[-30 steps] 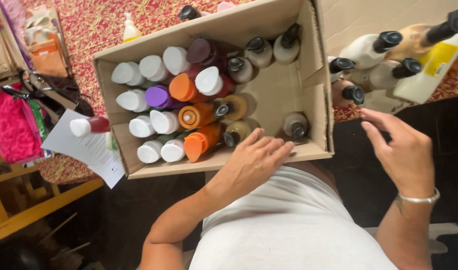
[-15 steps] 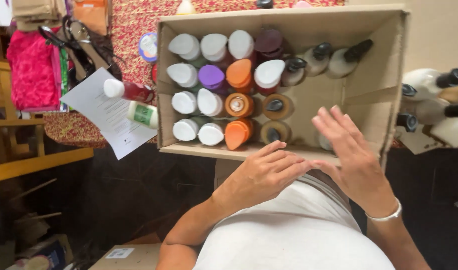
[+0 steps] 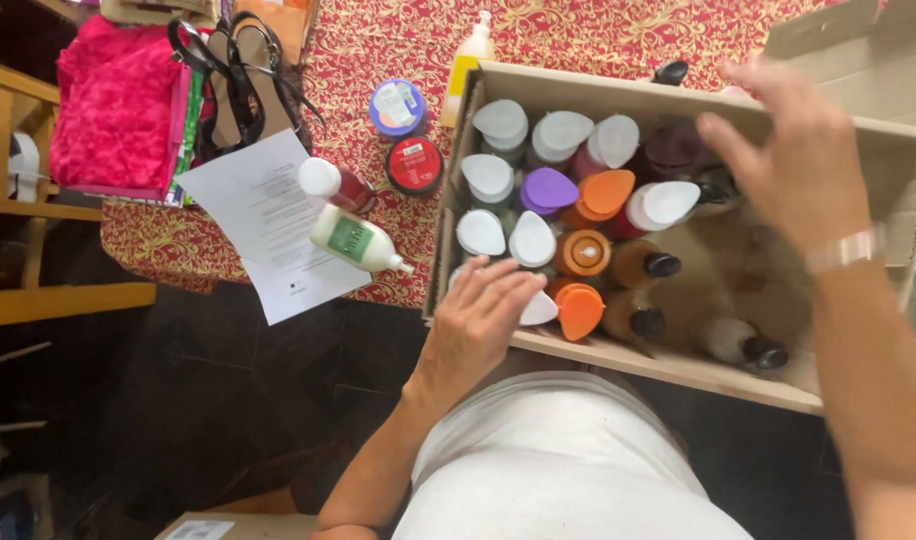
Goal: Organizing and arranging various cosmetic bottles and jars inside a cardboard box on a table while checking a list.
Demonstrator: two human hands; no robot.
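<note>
An open cardboard box (image 3: pixel 668 365) stands on the table edge in front of me, packed on its left side with several upright bottles with white, purple and orange caps (image 3: pixel 582 195). A few dark-capped bottles (image 3: pixel 743 343) lie in its right half. My left hand (image 3: pixel 483 322) rests on the box's near wall, fingers spread over the white caps there, holding nothing. My right hand (image 3: pixel 793 160) hovers open above the far right part of the box, fingers apart, blurred by motion.
On the red patterned tablecloth (image 3: pixel 378 40) left of the box lie a white-and-green bottle (image 3: pixel 356 241), a red bottle with white cap (image 3: pixel 333 184), two round jars (image 3: pixel 406 135), a paper sheet (image 3: pixel 268 225), a yellow bottle (image 3: pixel 466 65), black sandals (image 3: pixel 240 80) and pink cloth (image 3: pixel 113 105).
My right hand has lifted from the box's near edge and moved over its far right side. The view has swung, putting the box further right. My left hand stays on the near wall.
</note>
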